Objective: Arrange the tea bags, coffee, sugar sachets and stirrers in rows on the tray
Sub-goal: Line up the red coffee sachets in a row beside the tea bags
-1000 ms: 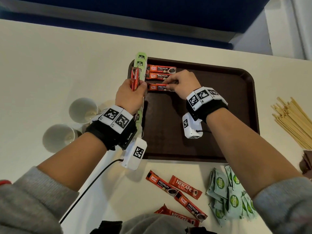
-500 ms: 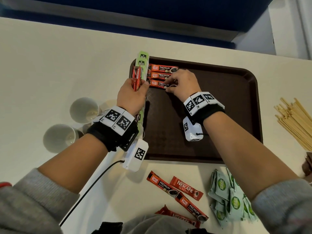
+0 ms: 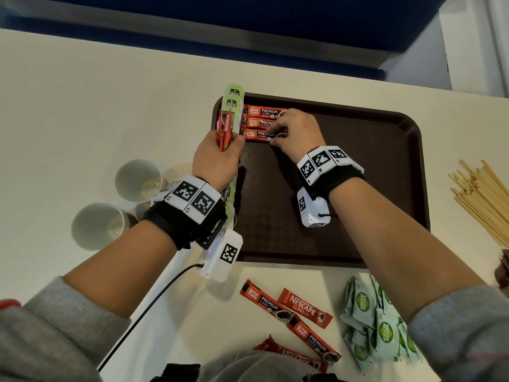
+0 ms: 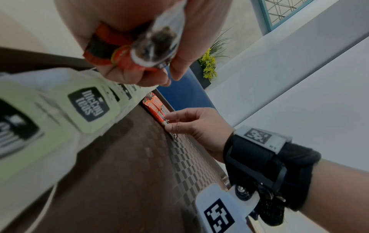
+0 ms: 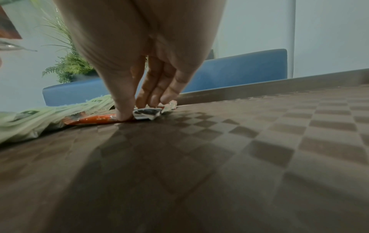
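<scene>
Presently the left hand (image 3: 217, 158) closes its grip round a bundle of coffee sticks (image 3: 225, 128); the right hand (image 3: 298, 133) pinches the nearest coffee stick (image 3: 257, 135), third in a row on the tray (image 3: 385, 188) beside tea bags (image 3: 234, 102).

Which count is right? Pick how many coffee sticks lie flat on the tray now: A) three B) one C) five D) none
A: three Great Taste coffee sticks lie stacked in a row at the tray's far left corner, the right hand touching the nearest; the left hand grips more sticks.
</scene>
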{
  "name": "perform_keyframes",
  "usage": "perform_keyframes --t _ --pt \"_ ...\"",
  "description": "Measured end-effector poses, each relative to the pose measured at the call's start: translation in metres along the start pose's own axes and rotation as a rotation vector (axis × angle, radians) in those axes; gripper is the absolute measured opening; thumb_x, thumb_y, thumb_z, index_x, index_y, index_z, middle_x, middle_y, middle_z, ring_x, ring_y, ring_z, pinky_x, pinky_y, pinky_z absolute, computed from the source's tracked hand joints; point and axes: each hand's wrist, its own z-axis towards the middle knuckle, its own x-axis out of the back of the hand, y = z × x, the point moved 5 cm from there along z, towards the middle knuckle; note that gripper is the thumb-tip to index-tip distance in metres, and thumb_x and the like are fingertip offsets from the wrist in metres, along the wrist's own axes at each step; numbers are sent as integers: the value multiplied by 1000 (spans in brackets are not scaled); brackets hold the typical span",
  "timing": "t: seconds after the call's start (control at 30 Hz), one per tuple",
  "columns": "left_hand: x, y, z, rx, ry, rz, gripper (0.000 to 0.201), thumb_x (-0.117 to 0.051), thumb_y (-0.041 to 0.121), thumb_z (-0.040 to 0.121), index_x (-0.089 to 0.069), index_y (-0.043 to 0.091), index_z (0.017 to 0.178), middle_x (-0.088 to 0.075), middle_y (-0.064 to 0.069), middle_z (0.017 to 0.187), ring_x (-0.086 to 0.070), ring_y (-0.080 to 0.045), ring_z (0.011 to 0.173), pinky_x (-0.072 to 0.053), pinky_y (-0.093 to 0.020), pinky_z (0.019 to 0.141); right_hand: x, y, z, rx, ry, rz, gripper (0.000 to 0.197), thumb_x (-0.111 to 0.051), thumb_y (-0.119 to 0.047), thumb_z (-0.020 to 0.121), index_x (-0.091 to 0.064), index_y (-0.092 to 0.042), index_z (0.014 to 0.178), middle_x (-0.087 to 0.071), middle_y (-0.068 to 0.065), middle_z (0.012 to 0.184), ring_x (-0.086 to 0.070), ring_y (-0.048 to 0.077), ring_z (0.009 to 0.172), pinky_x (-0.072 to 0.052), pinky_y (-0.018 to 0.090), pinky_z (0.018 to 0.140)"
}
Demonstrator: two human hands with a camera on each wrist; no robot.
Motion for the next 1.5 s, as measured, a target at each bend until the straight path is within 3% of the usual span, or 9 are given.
perform_keyframes --t 0.17,0.3,0.4,0.57,0.67,0.9,1.13,1.33,1.5 --pt "-1 0 -1 4 -9 13 14 -55 35 92 -49 32 79 -63 -4 88 -57 -21 76 -51 -48 88 -1 0 2 16 -16 -30 25 -71 -17 81 -71 -17 107 -58 3 118 -51 18 114 -37 25 96" --pt "-2 0 0 2 -11 19 12 -55 35 91 -50 32 80 -63 -3 88 -57 -21 76 -52 -48 88 -2 1 2 26 -3 -14 25 -72 -21 80 -71 -17 105 -59 5 113 -52 19 110 -40 28 96" --pt "-3 1 -1 -9 -18 40 8 -54 35 92 -52 28 91 -63 -1 87 -60 -22 78 -52 -45 87 3 -4 -2 36 50 77 22 -69 -27 83 -71 -15 102 -61 4 107 -55 16 103 -43 29 92" --pt "-6 1 -4 -3 -58 104 32 -52 40 92 -55 16 114 -64 -6 104 -62 -28 100 -49 -41 92 15 -22 -12 36 26 308 27 -55 -41 91 -70 -19 96 -60 -11 81 -54 2 75 -38 14 69" --pt "-8 3 -8 -45 -74 191 43 -49 40 94 -46 13 128 -60 -8 119 -57 -27 110 -42 -34 92 14 -33 -15 40 -36 439 23 -56 -47 89 -67 -28 86 -67 -8 79 -64 14 78 -51 27 73" --pt "-6 5 -16 -154 -96 260 52 -57 38 91 -40 14 133 -58 -6 125 -56 -25 114 -43 -35 96 15 -37 -22 -18 -180 650 10 -70 -24 82 -68 -16 88 -70 12 92 -68 19 78 -57 27 72" --pt "0 1 -19 -158 -72 246 51 -63 40 86 -48 14 127 -61 -3 121 -58 -20 108 -42 -26 87 29 -26 -21 -142 -19 922 9 -62 -6 88 -56 -10 83 -67 8 76 -65 7 57 -52 17 55" --pt "8 2 -19 -144 -24 65 43 -65 42 84 -54 19 120 -64 5 111 -60 -11 98 -45 -26 88 33 -12 -26 -197 73 918 27 -60 -7 89 -51 -12 115 -67 10 87 -68 10 64 -55 20 60" --pt "10 5 -19 -204 39 50 30 -69 35 82 -61 23 109 -66 10 100 -62 -7 91 -48 -24 85 25 -10 -26 -227 39 922 12 -57 -6 90 -62 -8 101 -66 8 86 -66 10 60 -55 20 58"
